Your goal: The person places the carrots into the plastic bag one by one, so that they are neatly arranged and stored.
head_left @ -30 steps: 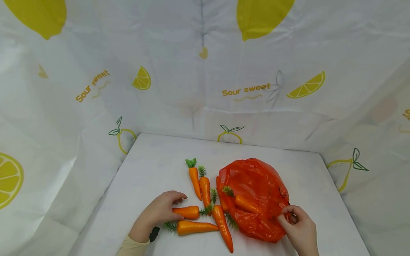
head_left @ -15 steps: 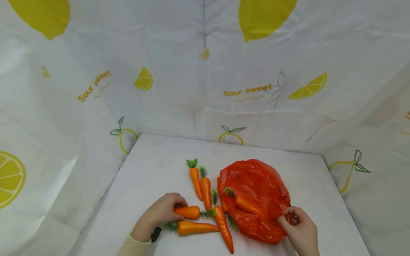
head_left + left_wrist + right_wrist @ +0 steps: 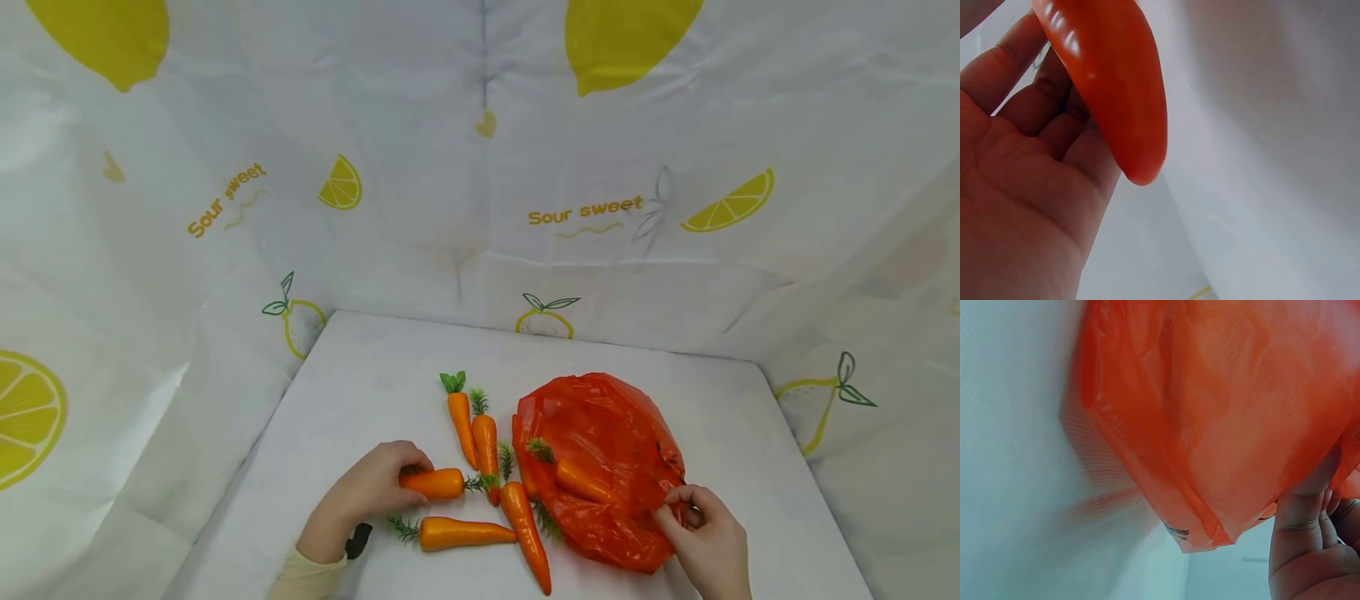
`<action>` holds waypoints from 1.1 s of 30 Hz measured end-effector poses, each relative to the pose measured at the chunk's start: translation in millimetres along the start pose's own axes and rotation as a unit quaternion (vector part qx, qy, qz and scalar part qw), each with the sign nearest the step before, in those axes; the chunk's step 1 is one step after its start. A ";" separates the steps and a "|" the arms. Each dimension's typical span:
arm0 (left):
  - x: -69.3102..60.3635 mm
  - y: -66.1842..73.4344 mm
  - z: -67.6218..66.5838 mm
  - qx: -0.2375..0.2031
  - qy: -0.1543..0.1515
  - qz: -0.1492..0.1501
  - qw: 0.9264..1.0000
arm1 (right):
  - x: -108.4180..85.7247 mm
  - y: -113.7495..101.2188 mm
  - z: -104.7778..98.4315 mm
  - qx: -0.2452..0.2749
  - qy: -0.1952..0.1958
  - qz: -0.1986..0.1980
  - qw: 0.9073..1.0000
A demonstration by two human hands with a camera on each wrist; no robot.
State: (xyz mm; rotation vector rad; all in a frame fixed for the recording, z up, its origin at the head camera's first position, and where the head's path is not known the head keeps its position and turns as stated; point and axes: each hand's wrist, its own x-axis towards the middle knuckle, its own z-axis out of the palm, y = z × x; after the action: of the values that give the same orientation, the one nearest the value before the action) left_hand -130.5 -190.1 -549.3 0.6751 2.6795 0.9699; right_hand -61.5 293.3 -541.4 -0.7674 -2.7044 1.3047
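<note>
My left hand grips an orange carrot with a green top, thumb and fingers around its tapered end. In the left wrist view the carrot's tip pokes out past the palm. On the right, my right hand pinches the edge of a red plastic bag. The right wrist view has the bag filling most of the picture, with the fingers at its edge. One carrot with a green top lies at the bag's mouth, and another is partly covered by the bag's left edge.
Several loose carrots lie between the hands: one sideways nearest the left hand, one slanting by the bag, and two farther back. The white table meets lemon-print sheeting behind and at the sides.
My left fingers have closed around the carrot, which has risen slightly away from the sideways one beside it. The right hand stays at the bag's edge.
</note>
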 end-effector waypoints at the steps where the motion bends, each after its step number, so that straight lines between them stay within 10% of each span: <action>1: -0.6 0.7 -2.9 0.000 0.005 0.002 1.000 | 0.1 0.2 0.2 0.000 -0.001 0.000 1.000; 19: 12.2 32.7 -53.0 0.046 0.047 0.033 0.997 | -0.9 0.5 0.3 -0.002 0.007 -0.003 1.000; 33: 41.0 63.4 -65.8 0.079 0.038 0.073 0.994 | -1.9 1.0 1.6 0.004 0.019 -0.009 1.000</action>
State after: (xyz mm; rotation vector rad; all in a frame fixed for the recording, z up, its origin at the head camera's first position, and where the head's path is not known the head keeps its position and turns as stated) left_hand -167.0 -163.4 -459.9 0.8942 2.8287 0.8390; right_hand -59.8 291.8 -542.9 -0.7567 -2.6682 1.2839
